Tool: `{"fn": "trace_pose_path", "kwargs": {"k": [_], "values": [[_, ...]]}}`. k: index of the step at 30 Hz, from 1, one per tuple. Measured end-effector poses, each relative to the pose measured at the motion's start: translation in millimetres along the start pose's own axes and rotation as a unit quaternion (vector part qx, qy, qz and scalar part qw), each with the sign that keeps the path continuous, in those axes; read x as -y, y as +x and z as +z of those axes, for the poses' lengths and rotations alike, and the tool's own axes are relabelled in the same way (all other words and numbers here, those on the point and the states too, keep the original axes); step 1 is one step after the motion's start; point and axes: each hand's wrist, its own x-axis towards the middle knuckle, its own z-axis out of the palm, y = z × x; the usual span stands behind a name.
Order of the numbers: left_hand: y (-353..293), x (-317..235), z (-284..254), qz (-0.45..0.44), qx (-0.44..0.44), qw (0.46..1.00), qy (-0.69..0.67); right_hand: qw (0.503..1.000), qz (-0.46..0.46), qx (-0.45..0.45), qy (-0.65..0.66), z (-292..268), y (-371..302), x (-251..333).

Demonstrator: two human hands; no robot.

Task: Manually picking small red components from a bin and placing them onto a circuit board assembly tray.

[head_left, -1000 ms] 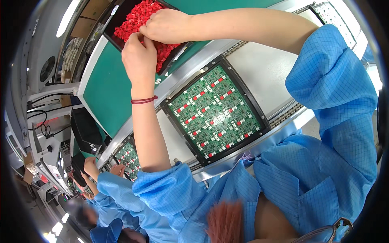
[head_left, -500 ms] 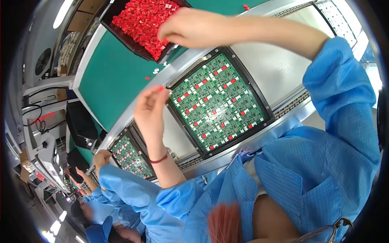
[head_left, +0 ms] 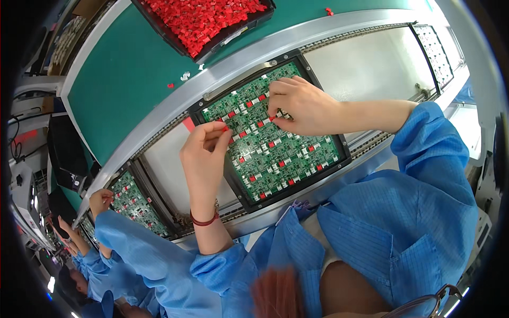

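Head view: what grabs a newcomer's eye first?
Likely the heap of small red plastic pieces in the black bin, top left of centre. Next, the black-framed panel of green circuit boards mid-picture, the left hand pinching a red piece at its left edge, the right hand over its upper part.

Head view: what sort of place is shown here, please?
Probably an electronics assembly line: framed green circuit boards sit on a chain conveyor, a black bin of small red parts stands beside it, and another person in blue works alongside.
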Motion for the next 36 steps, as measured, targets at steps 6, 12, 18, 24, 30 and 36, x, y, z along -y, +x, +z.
{"fn": "trace_pose_path", "kwargs": {"k": [6,12,18,24,30,36], "values": [[-2,0,-4,0.083,-0.028,0.986,0.142,0.999,0.038,-0.014,-0.009,3,0,6],[-7,-5,-3,0.019,0.016,0.989,0.145,0.999,0.049,-0.019,0.006,5,-2,6],[-11,-3,-5,0.041,0.065,0.989,0.124,0.997,0.011,-0.059,-0.047,9,-2,7],[-19,-8,-3,0.054,0.123,0.981,0.143,0.996,-0.009,-0.069,-0.059,9,-5,7],[-22,-13,4,0.085,0.168,0.959,0.211,0.997,-0.009,-0.063,-0.043,10,-2,6],[-21,-8,9,0.107,0.181,0.952,0.222,0.998,0.012,-0.057,-0.038,13,-6,6]]}}
